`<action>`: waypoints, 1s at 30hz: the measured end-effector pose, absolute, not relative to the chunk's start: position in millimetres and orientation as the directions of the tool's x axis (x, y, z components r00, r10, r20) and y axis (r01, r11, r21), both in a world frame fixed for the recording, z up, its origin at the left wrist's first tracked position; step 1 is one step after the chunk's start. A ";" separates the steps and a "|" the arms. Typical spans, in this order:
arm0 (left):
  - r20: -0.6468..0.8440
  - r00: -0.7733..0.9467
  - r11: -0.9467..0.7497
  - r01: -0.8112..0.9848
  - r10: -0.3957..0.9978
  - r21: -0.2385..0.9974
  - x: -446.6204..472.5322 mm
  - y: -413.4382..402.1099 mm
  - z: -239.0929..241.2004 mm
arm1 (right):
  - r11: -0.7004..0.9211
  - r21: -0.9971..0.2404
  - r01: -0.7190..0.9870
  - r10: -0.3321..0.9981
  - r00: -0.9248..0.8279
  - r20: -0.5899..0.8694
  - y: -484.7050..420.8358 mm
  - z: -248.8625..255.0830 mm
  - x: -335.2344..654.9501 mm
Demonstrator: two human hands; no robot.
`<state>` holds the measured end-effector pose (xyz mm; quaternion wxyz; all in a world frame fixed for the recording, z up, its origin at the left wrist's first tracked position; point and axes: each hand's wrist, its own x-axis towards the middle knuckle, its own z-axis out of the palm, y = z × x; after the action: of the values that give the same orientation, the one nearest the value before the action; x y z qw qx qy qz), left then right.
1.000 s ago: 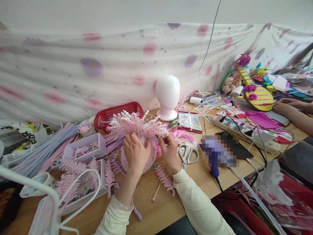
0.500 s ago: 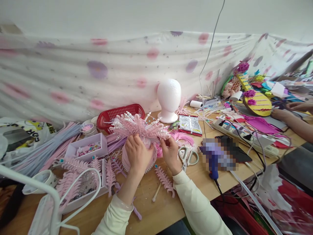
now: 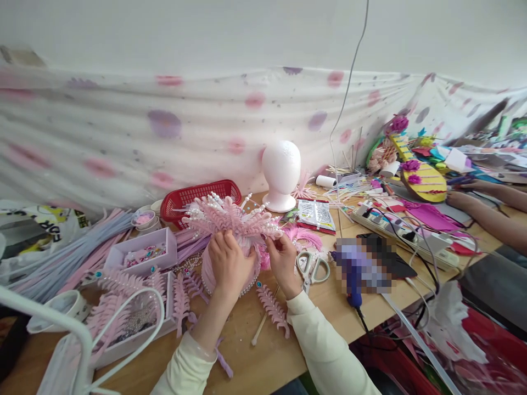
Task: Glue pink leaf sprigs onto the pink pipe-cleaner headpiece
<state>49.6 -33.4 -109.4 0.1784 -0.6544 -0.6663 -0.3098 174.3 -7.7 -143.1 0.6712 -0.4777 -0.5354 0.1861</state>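
A pink headdress (image 3: 224, 216) with fuzzy feather-like sprays and white pearl strands sits on a pink, bead-edged base in front of me. My left hand (image 3: 231, 263) presses on its front with the fingers curled over the lower rim. At its right edge, my right hand (image 3: 282, 260) pinches the end of a pearl-trimmed spray between thumb and fingers. Below my hands a loose pink feather-shaped piece (image 3: 272, 308) with a blue gem lies beside a thin stick. Grey-handled scissors (image 3: 312, 270) rest just right of my right hand.
A white foam head (image 3: 282, 173) stands behind the headdress, near a red basket (image 3: 173, 208). Boxes of gems (image 3: 142, 251) and beads are at left, behind a white lamp arm (image 3: 84, 351). A blue glue gun (image 3: 354, 296) and power strip (image 3: 407, 236) lie right; another person's hands work beyond.
The view has shifted slightly, so most things sit a little further left. Both my hands stay on the headdress with nearly the same grip.
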 end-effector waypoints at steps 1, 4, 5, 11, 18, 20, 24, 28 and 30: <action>0.643 -0.078 -0.047 0.984 0.762 0.174 49.7 -33.5 -109.4 | 0.474 -0.842 0.259 0.762 0.358 0.539 -7.9 -142.8 174.1; 0.638 -0.078 -0.037 0.986 0.766 0.165 50.0 -34.0 -108.9 | 0.470 -0.845 0.254 0.763 0.364 0.534 -7.9 -142.8 173.4; 0.636 -0.078 -0.036 0.986 0.768 0.165 50.0 -34.2 -108.8 | 0.468 -0.847 0.253 0.764 0.366 0.531 -7.7 -142.9 173.3; 0.638 -0.068 -0.052 0.985 0.767 0.168 48.5 -34.7 -108.9 | 0.465 -0.849 0.251 0.766 0.366 0.528 -6.7 -143.7 174.3; 0.647 -0.074 -0.054 0.983 0.759 0.176 48.3 -34.5 -108.9 | 0.474 -0.845 0.249 0.762 0.366 0.535 -7.7 -142.2 174.0; 0.643 -0.075 -0.056 0.982 0.762 0.181 48.4 -34.5 -108.9 | 0.473 -0.844 0.252 0.762 0.364 0.536 -7.9 -141.9 173.7; 0.637 -0.074 -0.065 0.979 0.767 0.193 48.6 -34.5 -108.3 | 0.475 -0.842 0.254 0.767 0.349 0.538 -8.5 -141.5 173.4; 0.622 -0.097 -0.070 0.968 0.777 0.239 46.2 -35.7 -107.3 | 0.479 -0.838 0.259 0.771 0.333 0.543 -8.7 -140.8 175.8; 0.607 -0.102 -0.087 0.958 0.789 0.274 42.9 -36.2 -106.2 | 0.483 -0.836 0.261 0.774 0.318 0.547 -8.7 -140.5 178.1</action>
<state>42.9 -36.2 -106.2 0.1272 -0.6580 -0.6635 -0.3326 178.1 -8.7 -140.5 0.6620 -0.4698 -0.5508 0.1941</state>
